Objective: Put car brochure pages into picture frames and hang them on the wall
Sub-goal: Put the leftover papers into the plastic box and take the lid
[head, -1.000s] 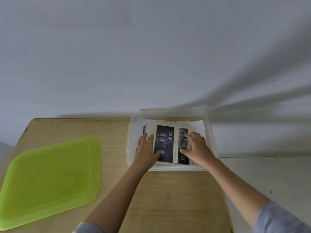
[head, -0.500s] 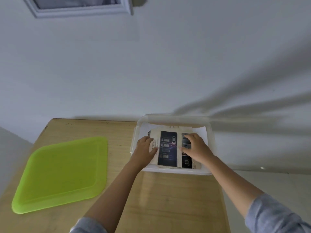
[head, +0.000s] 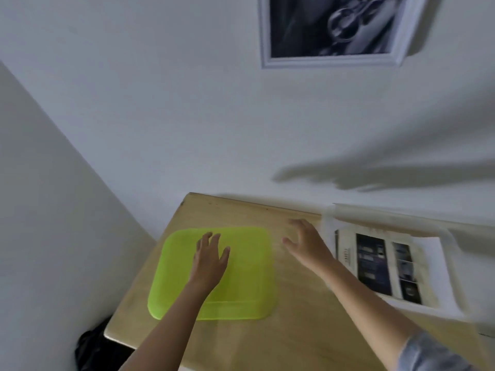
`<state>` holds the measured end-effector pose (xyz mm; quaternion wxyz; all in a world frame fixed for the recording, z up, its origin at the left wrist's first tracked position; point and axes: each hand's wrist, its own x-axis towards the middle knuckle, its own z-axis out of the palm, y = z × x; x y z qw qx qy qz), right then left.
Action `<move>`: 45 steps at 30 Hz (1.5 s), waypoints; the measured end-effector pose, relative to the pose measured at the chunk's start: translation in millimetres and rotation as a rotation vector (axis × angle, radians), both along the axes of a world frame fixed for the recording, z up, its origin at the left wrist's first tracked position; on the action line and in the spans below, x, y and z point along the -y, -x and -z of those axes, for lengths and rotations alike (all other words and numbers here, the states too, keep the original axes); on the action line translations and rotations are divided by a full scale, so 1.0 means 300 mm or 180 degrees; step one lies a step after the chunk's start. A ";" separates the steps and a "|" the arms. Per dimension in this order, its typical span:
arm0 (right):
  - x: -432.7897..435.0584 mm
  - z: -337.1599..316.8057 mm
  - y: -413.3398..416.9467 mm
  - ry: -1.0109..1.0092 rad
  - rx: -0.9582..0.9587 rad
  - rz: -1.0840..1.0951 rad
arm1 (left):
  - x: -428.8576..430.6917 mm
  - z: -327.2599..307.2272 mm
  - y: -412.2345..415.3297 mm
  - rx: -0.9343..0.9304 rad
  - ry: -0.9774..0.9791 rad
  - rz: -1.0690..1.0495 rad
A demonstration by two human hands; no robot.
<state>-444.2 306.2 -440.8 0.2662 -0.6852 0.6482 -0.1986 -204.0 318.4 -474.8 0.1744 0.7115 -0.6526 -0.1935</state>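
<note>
- Left hand (head: pixel 210 259) spread flat above green lid (head: pixel 246 271), gripping nothing.
- Right hand (head: pixel 308 243) splayed over table (head: pixel 294 330), empty.
- Brochure pages (head: pixel 380 266) lying in clear box (head: pixel 452 263), far right.
- Framed picture (head: pixel 334 30) up on wall.

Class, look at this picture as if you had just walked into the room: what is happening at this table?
A person stands at a wooden table against a white wall. The left hand, fingers spread, is over a green lid lying flat on the table. The right hand is open and empty beside a clear plastic box that holds car brochure pages. One framed picture already hangs on the wall above. Neither hand holds anything.
</note>
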 end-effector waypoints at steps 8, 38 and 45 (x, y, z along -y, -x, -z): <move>-0.145 0.235 -0.327 -0.0760 -0.0717 0.0435 | -0.191 0.138 -0.466 0.0592 -0.0744 -0.0329; -0.255 0.059 -0.100 0.0220 0.0259 0.1868 | -0.101 -0.020 -0.109 -0.1374 0.0062 -0.0991; -0.373 -0.008 0.413 0.0349 0.0104 0.2194 | -0.123 -0.044 0.414 -0.1451 -0.0020 -0.0550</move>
